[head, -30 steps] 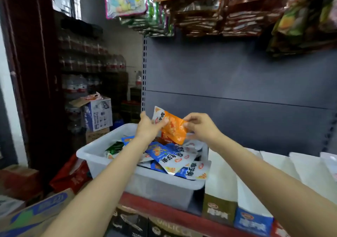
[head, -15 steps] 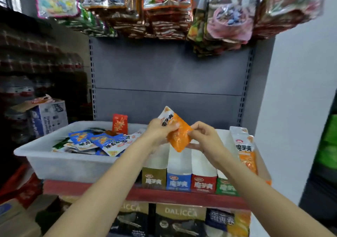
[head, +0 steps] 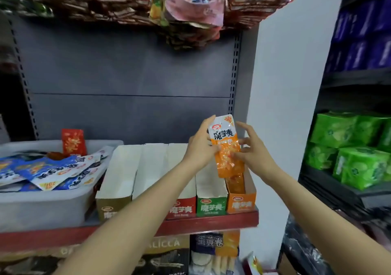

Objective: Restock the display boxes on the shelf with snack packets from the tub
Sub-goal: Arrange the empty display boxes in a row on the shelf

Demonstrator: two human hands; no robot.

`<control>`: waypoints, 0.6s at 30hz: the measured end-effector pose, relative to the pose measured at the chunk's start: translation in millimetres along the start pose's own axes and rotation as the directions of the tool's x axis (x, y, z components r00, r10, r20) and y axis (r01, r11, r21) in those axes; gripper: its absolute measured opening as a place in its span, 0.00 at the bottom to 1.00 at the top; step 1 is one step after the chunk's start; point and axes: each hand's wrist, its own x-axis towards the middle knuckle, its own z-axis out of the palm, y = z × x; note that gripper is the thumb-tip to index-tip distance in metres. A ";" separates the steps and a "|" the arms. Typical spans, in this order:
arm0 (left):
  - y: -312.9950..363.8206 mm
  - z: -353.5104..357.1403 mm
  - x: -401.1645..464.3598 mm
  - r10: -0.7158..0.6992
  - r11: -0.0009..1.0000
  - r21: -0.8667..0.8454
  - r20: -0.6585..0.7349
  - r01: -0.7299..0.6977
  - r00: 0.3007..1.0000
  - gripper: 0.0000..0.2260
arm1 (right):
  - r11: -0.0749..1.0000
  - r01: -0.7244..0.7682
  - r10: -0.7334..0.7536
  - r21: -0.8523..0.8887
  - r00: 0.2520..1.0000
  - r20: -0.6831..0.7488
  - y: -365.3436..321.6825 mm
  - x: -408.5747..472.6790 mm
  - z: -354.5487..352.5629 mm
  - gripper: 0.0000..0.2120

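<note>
From the head view, we have carried the orange packet (head: 227, 147) away from the tub (head: 42, 207) and across to the right end of the shelf (head: 211, 223). A second ago we held it tilted above the tub; half a second ago it was over the middle of the row of display boxes. Now it stands upright just above the orange display box (head: 241, 202), the rightmost in the row.

Our left hand (head: 202, 145) grips the packet's left edge, thumb at the front and fingers behind. Our right hand (head: 252, 149) pinches the right edge with its fingertips, the other fingers spread. Both hands are clamped on the same packet, close together on either side of it.

The packet's lower end hangs over the open top of the orange display box, where at least one more orange packet already lies; we cannot tell whether the two touch. The green display box (head: 210, 206), the red display box (head: 183, 208) and the brown display box (head: 113, 209) to the left show only bare white insides from here.

We judge that the colour matching is done and that what remains for this packet is to lower it in. The tub holds many blue packets (head: 53, 171) and a red packet (head: 73, 142) standing at its back wall, so most of the restocking lies ahead.
</note>
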 end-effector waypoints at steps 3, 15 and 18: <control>-1.4 16.1 12.3 -0.018 1.000 -0.020 -0.017 0.018 1.000 0.35 | 0.998 -0.062 0.061 -0.009 0.996 -0.065 15.3 6.1 -7.8 0.37; -13.5 30.8 34.8 0.069 0.990 0.122 -0.023 -0.066 0.997 0.29 | 0.976 -0.139 0.124 -0.168 0.988 -0.096 35.2 19.4 -16.5 0.09; -17.9 31.4 36.0 0.080 0.977 0.198 0.023 -0.083 0.997 0.28 | 0.962 -0.201 0.198 -0.182 0.979 -0.039 39.7 20.3 -16.6 0.18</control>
